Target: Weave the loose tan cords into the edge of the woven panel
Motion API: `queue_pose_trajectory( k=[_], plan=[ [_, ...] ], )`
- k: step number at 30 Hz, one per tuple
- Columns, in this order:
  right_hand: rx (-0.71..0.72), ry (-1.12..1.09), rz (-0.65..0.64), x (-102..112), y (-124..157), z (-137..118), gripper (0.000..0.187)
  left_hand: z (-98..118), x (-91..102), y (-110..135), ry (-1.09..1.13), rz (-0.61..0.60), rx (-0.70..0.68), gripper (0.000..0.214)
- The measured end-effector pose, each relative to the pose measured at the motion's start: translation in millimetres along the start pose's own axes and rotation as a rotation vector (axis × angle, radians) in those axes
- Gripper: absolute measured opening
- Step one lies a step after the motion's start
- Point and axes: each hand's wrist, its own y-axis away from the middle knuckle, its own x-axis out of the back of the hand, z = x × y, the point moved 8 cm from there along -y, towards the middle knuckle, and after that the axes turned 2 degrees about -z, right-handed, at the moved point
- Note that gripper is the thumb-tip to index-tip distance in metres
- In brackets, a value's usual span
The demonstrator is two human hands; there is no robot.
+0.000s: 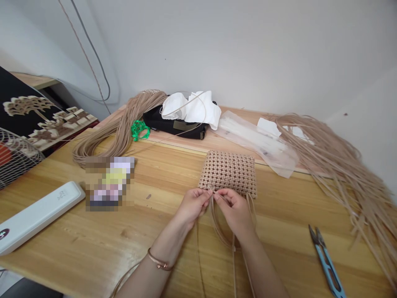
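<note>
A tan woven square (228, 170) made of knotted cord lies on the wooden table in front of me. Loose tan cords (218, 227) hang from its near edge toward me. At the lower left corner of the weave, my left hand (194, 203) is closed, thumb and fingers pinching a cord. Close beside it, my right hand (234, 209) also pinches a cord between thumb and forefinger. Both sets of fingertips nearly meet at the edge of the weave. The exact crossing of the cords there is partly hidden by the fingers.
Blue-handled thread snips (327, 263) lie at the right. Bundles of cord rest at back left (119, 128) and right (335, 161). A black pouch (173, 124), white paper (194, 108) and a plastic bag (257, 142) stand behind. A white elongated device (40, 217) lies left.
</note>
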Motion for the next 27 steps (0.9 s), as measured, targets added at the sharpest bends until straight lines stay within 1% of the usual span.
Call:
queue_pose_trajectory(
  k=[4,6,9,13,16,19,21,24,26,27],
  plan=[
    [-0.051,-0.047,-0.089,5.3,-0.3,2.9,0.018,1.8,2.6,-1.1,-0.066,0.045,-0.046,0.042],
    [-0.14,-0.068,-0.137,7.9,3.9,7.1,0.017,3.7,3.3,-0.9,-0.108,0.061,-0.074,0.043],
    [-0.271,-0.137,-0.222,10.2,16.7,11.8,0.017,4.9,3.2,-0.7,-0.141,0.064,-0.094,0.044],
    [-0.34,-0.245,-0.303,16.1,36.1,15.3,0.021,4.6,2.7,-1.0,-0.139,0.052,-0.093,0.044],
    [-0.414,-0.348,-0.265,25.0,46.6,23.8,0.027,5.3,1.3,-0.9,-0.129,0.038,-0.095,0.044],
    [-0.404,-0.537,-0.179,29.9,48.5,26.0,0.029,5.7,1.5,-0.6,-0.121,0.047,-0.099,0.043],
    [-0.376,-0.706,-0.136,27.7,46.4,25.6,0.029,5.5,1.5,-0.8,-0.114,0.049,-0.103,0.042],
    [-0.379,-0.96,-0.09,20.4,43.3,27.3,0.03,5.4,0.9,-1.6,-0.119,0.038,-0.117,0.042],
    [-0.379,-1.041,-0.092,17.3,42.6,26.1,0.033,5.6,0.9,-2.5,-0.126,0.033,-0.125,0.042],
    [-0.378,-1.022,-0.117,16.5,43.3,24.1,0.033,5.8,1.1,-3.0,-0.129,0.033,-0.127,0.041]
  ],
)
